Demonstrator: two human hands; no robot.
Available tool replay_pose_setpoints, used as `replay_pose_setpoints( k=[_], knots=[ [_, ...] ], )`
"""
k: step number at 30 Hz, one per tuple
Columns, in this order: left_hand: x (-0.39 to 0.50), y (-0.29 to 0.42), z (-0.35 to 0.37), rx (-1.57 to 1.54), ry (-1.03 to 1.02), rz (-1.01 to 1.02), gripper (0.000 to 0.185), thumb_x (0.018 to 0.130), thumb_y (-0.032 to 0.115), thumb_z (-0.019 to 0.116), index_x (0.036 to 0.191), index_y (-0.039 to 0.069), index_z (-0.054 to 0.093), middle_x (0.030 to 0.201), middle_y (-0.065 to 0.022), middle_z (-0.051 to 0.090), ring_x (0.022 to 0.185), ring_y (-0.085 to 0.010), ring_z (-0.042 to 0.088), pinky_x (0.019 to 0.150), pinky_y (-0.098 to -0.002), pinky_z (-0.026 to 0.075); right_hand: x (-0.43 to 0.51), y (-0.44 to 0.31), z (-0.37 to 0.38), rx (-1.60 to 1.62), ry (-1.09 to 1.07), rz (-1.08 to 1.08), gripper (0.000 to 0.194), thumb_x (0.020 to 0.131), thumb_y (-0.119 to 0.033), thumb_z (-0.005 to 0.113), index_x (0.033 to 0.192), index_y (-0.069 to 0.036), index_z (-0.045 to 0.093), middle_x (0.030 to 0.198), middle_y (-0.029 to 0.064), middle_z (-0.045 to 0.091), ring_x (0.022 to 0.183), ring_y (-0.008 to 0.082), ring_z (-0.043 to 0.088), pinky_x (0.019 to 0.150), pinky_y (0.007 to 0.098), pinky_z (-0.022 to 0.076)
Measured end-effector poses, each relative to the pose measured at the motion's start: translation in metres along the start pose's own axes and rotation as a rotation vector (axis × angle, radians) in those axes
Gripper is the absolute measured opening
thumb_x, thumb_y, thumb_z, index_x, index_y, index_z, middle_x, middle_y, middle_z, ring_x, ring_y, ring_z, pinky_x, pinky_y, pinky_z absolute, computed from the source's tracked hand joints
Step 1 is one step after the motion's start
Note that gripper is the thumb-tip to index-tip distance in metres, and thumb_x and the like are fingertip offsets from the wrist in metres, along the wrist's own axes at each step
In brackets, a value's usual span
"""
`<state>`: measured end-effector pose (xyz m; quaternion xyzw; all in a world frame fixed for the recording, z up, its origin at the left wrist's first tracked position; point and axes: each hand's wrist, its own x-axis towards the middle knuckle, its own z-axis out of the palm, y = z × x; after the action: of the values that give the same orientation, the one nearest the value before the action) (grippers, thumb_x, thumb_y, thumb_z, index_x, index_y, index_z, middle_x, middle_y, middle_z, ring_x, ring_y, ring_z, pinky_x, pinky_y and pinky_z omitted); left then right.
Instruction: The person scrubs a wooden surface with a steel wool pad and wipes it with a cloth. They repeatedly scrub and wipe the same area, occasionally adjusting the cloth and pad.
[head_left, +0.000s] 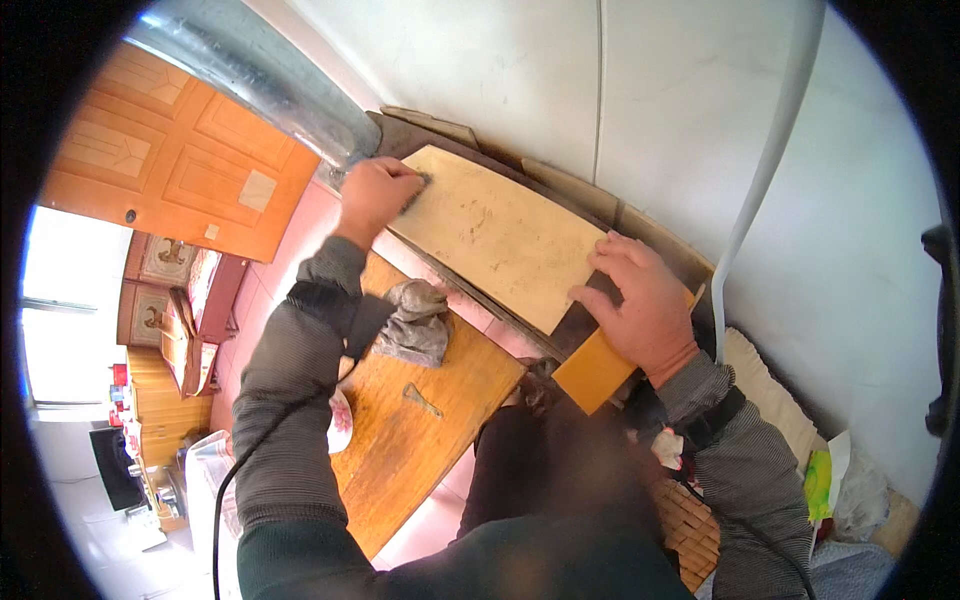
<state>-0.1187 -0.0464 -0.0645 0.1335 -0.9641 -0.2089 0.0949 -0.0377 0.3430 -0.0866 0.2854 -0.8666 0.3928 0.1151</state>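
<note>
A pale yellow rectangular board (502, 232) with dark smudges across its middle lies on a dark surface against the wall. At the board's far left end, my left hand (379, 193) grips a dark scouring pad (415, 196), pressed to the board's edge. My right hand (645, 300) rests at the opposite end, its fingertips touching the board's corner and edge, fingers apart. Beneath my right palm and wrist sits an orange-yellow flat piece (594, 373), partly covered; I cannot tell what it is.
A wooden table (405, 472) stands below, bearing a crumpled grey cloth (416, 322), a small metal bottle opener (422, 400) and a floral bowl (340, 422). A metal flue pipe (277, 82) rises at the left end. A white pipe (761, 180) runs down the wall at right.
</note>
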Motion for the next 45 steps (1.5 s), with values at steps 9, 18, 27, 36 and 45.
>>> replay_pose_setpoints(
  k=[9, 18, 27, 36, 45],
  knots=[
    [0.016, 0.004, 0.004, 0.035, -0.004, -0.127, 0.021, 0.079, 0.033, 0.079, 0.089, 0.015, 0.085, 0.087, -0.0089, 0.080, 0.082, -0.0309, 0.075, 0.079, -0.0406, 0.059, 0.001, -0.001, 0.001, -0.006, 0.013, -0.006, 0.038, 0.082, -0.025, 0.086, 0.106, 0.001, 0.073, 0.117, 0.0177, 0.071, 0.122, 0.0382, 0.065, 0.104, 0.0453, 0.0535],
    [0.019, 0.004, 0.002, 0.091, 0.049, -0.116, 0.021, 0.077, 0.031, 0.078, 0.088, 0.014, 0.084, 0.087, -0.0111, 0.079, 0.085, -0.0301, 0.076, 0.080, -0.0407, 0.059, 0.001, 0.000, 0.001, -0.002, -0.002, 0.002, 0.038, 0.083, -0.026, 0.085, 0.106, 0.001, 0.073, 0.119, 0.0173, 0.071, 0.123, 0.0374, 0.065, 0.105, 0.0446, 0.0531],
    [0.010, 0.004, 0.000, 0.033, 0.054, -0.104, 0.022, 0.076, 0.030, 0.078, 0.088, 0.012, 0.084, 0.085, -0.0111, 0.079, 0.082, -0.0303, 0.076, 0.078, -0.0407, 0.060, 0.002, 0.001, 0.000, -0.015, 0.003, -0.010, 0.039, 0.083, -0.027, 0.085, 0.107, 0.001, 0.072, 0.119, 0.0167, 0.071, 0.122, 0.0371, 0.065, 0.104, 0.0447, 0.0531],
    [0.010, -0.004, -0.003, -0.031, -0.021, -0.192, 0.025, 0.078, 0.026, 0.080, 0.087, 0.003, 0.082, 0.081, -0.0153, 0.078, 0.077, -0.0259, 0.076, 0.075, -0.0381, 0.059, 0.000, 0.002, 0.000, -0.010, -0.009, -0.002, 0.040, 0.083, -0.027, 0.085, 0.108, 0.001, 0.073, 0.119, 0.0163, 0.071, 0.121, 0.0373, 0.065, 0.104, 0.0447, 0.0528],
    [-0.016, 0.033, 0.009, -0.180, -0.208, 0.073, 0.026, 0.079, 0.027, 0.081, 0.093, 0.006, 0.084, 0.078, -0.0115, 0.077, 0.069, -0.0222, 0.073, 0.070, -0.0348, 0.058, 0.000, 0.003, 0.001, -0.016, -0.018, 0.009, 0.041, 0.083, -0.029, 0.085, 0.108, 0.001, 0.073, 0.120, 0.0168, 0.071, 0.121, 0.0376, 0.065, 0.104, 0.0447, 0.0531]
  ],
)
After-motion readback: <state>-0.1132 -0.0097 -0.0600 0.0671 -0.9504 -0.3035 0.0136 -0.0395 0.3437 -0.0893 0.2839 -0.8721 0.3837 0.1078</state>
